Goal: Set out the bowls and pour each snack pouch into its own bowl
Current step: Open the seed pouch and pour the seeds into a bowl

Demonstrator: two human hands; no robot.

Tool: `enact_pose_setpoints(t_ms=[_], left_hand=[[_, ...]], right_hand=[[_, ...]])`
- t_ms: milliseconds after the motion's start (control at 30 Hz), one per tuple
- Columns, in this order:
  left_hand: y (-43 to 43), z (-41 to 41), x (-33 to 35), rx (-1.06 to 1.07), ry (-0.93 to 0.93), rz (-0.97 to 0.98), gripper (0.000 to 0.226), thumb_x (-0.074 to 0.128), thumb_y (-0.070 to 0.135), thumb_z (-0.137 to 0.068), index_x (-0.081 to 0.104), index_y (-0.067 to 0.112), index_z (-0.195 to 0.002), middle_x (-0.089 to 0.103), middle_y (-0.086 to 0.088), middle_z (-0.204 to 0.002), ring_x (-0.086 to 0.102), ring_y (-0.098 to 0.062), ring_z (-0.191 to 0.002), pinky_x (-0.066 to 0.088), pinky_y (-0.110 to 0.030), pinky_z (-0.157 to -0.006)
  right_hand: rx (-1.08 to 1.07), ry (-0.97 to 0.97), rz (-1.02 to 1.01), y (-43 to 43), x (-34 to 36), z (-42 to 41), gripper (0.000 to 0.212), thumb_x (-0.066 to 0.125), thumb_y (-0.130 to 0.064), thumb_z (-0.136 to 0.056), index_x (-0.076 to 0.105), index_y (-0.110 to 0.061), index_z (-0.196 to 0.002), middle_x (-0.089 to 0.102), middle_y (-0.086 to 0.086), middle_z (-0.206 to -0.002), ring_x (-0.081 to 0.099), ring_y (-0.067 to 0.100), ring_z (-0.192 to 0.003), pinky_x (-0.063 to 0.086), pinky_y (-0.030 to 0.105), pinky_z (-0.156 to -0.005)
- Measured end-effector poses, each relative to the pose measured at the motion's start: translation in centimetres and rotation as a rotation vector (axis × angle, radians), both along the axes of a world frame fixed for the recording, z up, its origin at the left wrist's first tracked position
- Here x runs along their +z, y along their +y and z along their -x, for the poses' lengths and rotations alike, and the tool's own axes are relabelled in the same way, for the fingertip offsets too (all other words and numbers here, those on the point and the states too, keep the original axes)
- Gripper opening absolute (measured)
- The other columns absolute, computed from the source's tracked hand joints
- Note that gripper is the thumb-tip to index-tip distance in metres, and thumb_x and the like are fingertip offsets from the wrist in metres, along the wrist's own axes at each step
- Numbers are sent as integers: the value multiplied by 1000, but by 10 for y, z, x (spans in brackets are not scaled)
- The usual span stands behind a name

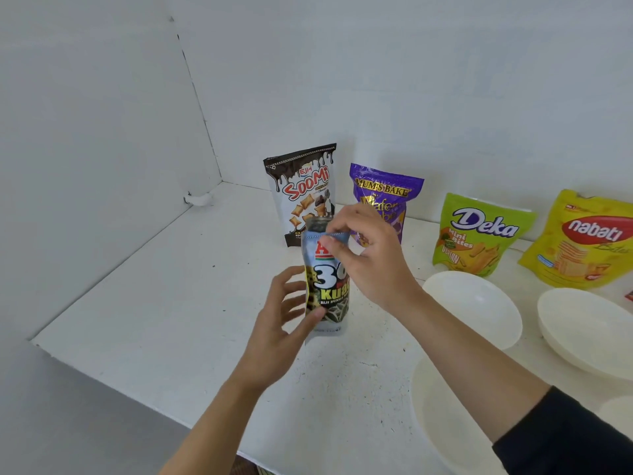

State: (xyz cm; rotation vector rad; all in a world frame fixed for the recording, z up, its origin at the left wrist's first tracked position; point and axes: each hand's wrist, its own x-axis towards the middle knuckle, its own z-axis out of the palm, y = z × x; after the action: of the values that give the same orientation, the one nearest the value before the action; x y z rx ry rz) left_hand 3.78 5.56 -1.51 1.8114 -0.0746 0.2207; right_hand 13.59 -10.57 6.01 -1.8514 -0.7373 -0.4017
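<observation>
We record empty bowls (pixel 479 303) set out near right, Soomi (pixel 301 190), Mums Bake (pixel 387 193), Deka (pixel 476 234) and Nabati (pixel 589 238) pouches standing unpoured far along the table (pixel 171 303), and the seed pouch (pixel 327 286) upright at centre, left hand (pixel 287 323) gripping its body, right hand (pixel 370 255) pinching its top edge, nothing poured yet.

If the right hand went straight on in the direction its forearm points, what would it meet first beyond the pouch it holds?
Probably the Soomi pouch, which stands behind the seed pouch that the right hand pinches at the top. The depth between them is unclear.
</observation>
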Motion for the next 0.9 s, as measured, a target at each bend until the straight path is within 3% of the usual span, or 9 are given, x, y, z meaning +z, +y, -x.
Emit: enact_pose_setpoints(t_ms=[100,233,333,467,567,667,767,867,900], left_hand=[[-3,-7,1,48,82,156,53,68,27,-96,40,48,-137,62,-4,-130,63,-24,-123,56,-42,-99],[-2,-11,3,39,148,183,50,63,35,-98,38,47,-141,58,-4,-136,63,-23,-124,54,-46,-105],[-4,-11,4,50,135,195,48,63,38,-96,41,48,-138,60,-1,-135,67,-22,-118,55,-49,-103],[-7,-6,4,83,53,268,38,60,30,-99,48,43,-132,66,-3,-128,70,-24,-114,58,-48,-97],[-9,-3,7,125,26,387,28,54,24,-103,50,41,-126,70,-6,-125,72,-29,-110,61,-48,-90],[-9,-2,10,169,32,471,19,45,21,-108,56,35,-113,68,-4,-126,70,-30,-113,58,-60,-91],[-10,-2,12,108,40,544,30,37,13,-110,63,24,-99,64,1,-129,65,-26,-119,49,-67,-96],[-11,-4,15,62,82,618,13,49,24,-104,58,23,-112,63,-1,-133,61,-32,-126,51,-57,-97],[-11,-5,15,57,100,647,17,54,26,-100,56,25,-118,63,-2,-135,60,-34,-127,52,-55,-98]], right_hand=[[-57,69,-63,7,7,-2,13,73,-23,-89,61,-22,-84,63,-3,-94,59,16,-97,50,27,-77],[-165,252,-195,10,17,-5,13,75,-19,-90,64,-18,-82,68,5,-92,68,19,-94,61,40,-78],[-211,404,-336,9,24,-8,19,74,-16,-90,64,-21,-75,63,-3,-78,71,12,-80,64,35,-69],[-311,547,-505,6,22,-14,21,76,-15,-88,64,-21,-72,67,0,-77,73,18,-80,61,37,-70],[-360,456,-428,1,16,-13,16,77,-19,-88,66,-18,-76,66,-2,-79,67,5,-76,53,25,-64],[-386,326,-336,-3,14,-11,18,79,-20,-86,64,-26,-79,59,3,-109,59,13,-105,49,15,-68],[-361,318,-342,-4,14,-12,16,77,-18,-88,63,-23,-85,51,2,-116,56,18,-116,50,9,-68],[-332,269,-296,-4,16,-9,14,75,-21,-88,62,-25,-85,55,-3,-108,56,20,-113,52,23,-83],[-311,258,-266,-4,17,-8,14,75,-22,-89,62,-25,-84,57,-2,-107,55,18,-110,49,27,-86]])
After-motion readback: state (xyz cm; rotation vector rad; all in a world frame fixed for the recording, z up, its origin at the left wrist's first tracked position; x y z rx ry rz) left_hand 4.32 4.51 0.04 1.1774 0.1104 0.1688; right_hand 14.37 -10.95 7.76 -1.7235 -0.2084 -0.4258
